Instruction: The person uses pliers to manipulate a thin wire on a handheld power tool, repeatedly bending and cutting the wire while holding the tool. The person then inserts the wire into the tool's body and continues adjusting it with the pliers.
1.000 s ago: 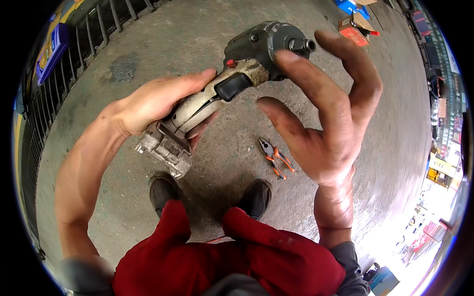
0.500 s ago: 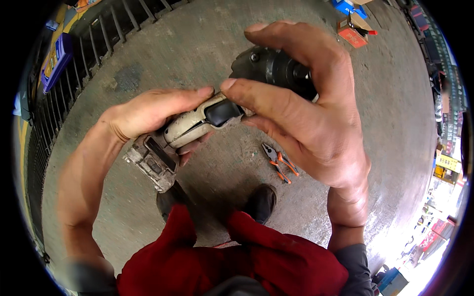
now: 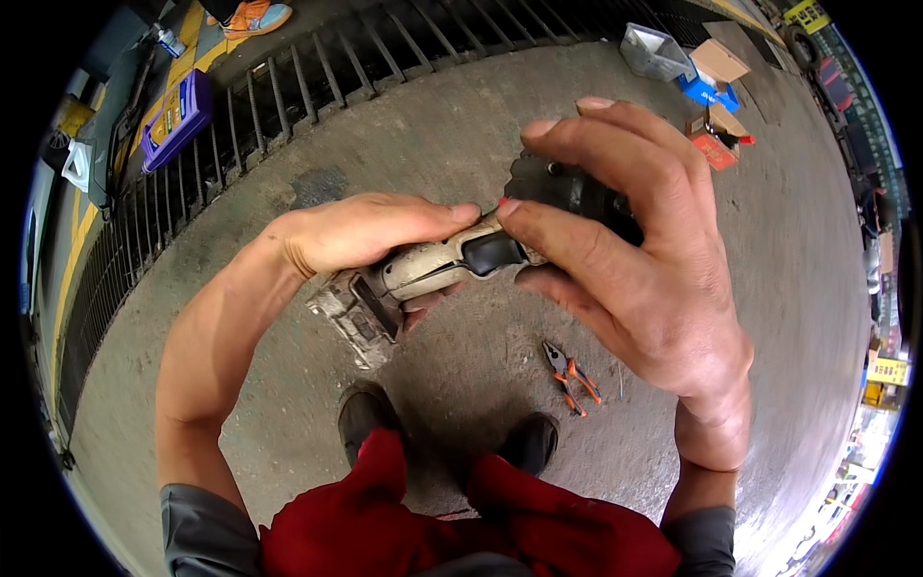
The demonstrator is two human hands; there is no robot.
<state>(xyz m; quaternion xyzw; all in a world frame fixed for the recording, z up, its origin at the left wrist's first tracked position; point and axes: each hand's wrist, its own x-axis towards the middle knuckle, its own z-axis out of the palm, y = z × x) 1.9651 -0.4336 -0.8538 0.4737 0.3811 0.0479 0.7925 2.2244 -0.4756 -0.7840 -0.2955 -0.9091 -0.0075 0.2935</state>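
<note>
A worn cordless impact wrench [image 3: 423,269] with a pale handle, black trigger and dark head is held up over the floor. My left hand [image 3: 346,231] is closed round its handle, thumb along the top, above the blocky base. At the other end, my right hand [image 3: 663,298] curls about the dark head, with the thumb against the side near a small red spot. The right palm and fingers hide much of the head. Below, pliers [image 3: 572,380] with orange-and-black grips lie on the concrete, jaws pointing away from me.
A floor grating [image 3: 336,82] runs along the far left, with a purple jug [image 3: 181,120] lying on it. Another person's orange shoe [image 3: 258,19] shows beyond. At the far right stand a grey bin [image 3: 656,53], a blue box [image 3: 707,88] and a red box [image 3: 713,146].
The view has shifted, bringing the grey bin and the orange shoe in. Both hands still hold the wrench; the right fingers have spread slightly, so a second fingertip shows above the head.
</note>
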